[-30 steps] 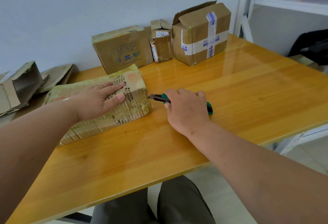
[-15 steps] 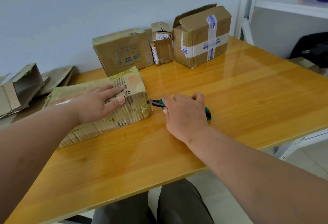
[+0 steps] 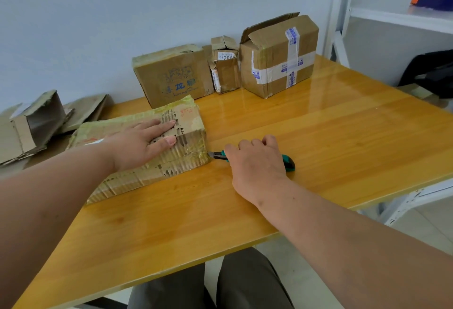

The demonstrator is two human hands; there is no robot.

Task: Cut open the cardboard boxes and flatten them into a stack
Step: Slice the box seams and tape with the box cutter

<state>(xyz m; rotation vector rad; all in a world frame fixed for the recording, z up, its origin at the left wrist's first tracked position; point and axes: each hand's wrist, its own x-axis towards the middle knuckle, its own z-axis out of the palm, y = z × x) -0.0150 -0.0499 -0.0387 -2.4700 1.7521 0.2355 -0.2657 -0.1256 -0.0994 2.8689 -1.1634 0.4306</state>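
Observation:
A worn, flat cardboard box [image 3: 191, 122] wrapped in yellowed tape lies on the wooden table [image 3: 343, 142]. My left hand [image 3: 144, 142] presses flat on its top with straight fingers. My right hand [image 3: 257, 161] grips a green and black utility knife [image 3: 289, 163] low on the table. The knife's tip touches the box's right side near its lower corner. Three more boxes stand at the back: a printed one [image 3: 171, 76], a small crumpled one [image 3: 225, 63], and a taped one [image 3: 279, 56] with a loose top flap.
Flattened and torn cardboard pieces [image 3: 34, 122] lie at the table's left end by the wall. A white metal shelf [image 3: 392, 17] stands at the right with a dark bag [image 3: 431, 71] below it. My knees show under the table's near edge.
My right hand has slid the knife left and nearer to me until its tip meets the box's right side. My left hand has stayed pressed on the box.

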